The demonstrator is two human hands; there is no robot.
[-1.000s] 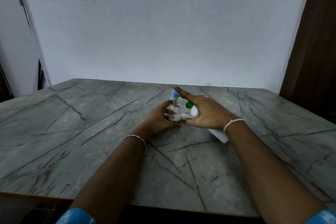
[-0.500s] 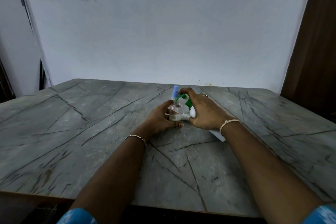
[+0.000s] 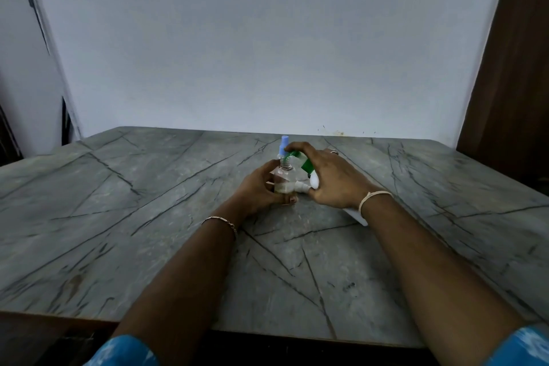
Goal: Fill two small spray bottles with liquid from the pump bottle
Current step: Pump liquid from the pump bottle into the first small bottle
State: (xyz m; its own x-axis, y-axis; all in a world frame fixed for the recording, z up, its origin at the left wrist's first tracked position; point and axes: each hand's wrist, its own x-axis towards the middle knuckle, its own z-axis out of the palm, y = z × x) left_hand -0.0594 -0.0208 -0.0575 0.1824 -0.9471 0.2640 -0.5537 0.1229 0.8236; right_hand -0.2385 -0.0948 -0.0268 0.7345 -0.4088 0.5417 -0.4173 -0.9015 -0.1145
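A small clear spray bottle [image 3: 284, 180] stands upright on the grey marble table [image 3: 148, 217], with a little pale liquid in its bottom. My left hand [image 3: 258, 190] grips it from the left. The white pump bottle [image 3: 313, 181] with a green pump head [image 3: 297, 157] leans toward it from the right, its nozzle over the open neck. My right hand [image 3: 326, 177] holds the pump bottle, with the forefinger curled down on the pump head. A blue spray top [image 3: 283, 144] shows just behind the clear bottle. Whether it sits on a second bottle is hidden.
The table ends at a white wall [image 3: 267, 53] behind the bottles. A brown door [image 3: 517, 83] stands at the right. The table's near edge [image 3: 267, 333] is close to my body.
My right forefinger, stretched out straight one second ago, has curled down onto the green pump head. The left hand and the clear bottle have stayed in place.
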